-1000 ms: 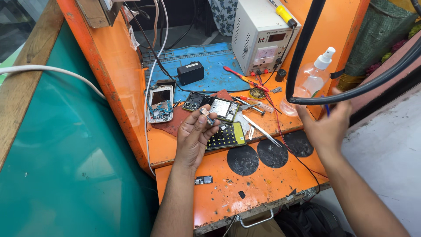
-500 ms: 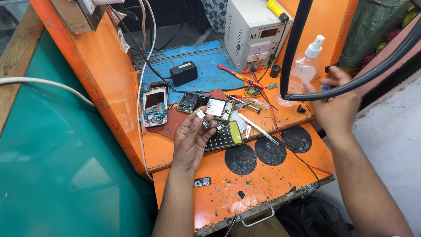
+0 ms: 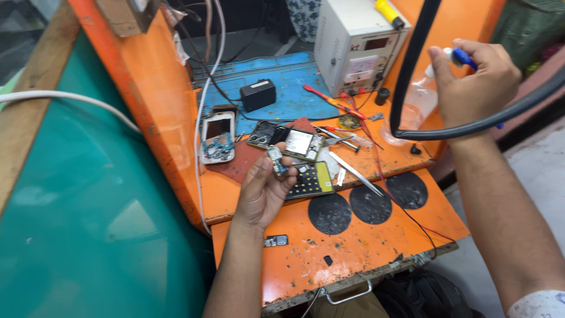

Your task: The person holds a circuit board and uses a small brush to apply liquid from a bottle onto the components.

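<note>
A: What's done so far, left to right?

B: One opened phone (image 3: 217, 139) lies bare on the orange bench (image 3: 365, 259). The left hand (image 3: 265, 191) pinches a small circuit board (image 3: 276, 162) above a loose keypad (image 3: 310, 179), so the stripping looks done.

A: And what's left?

B: Judging by the right hand (image 3: 474, 79), closed around a blue-handled tool (image 3: 465, 58) beside the clear bottle (image 3: 412, 109), work on the board hasn't begun.
</note>
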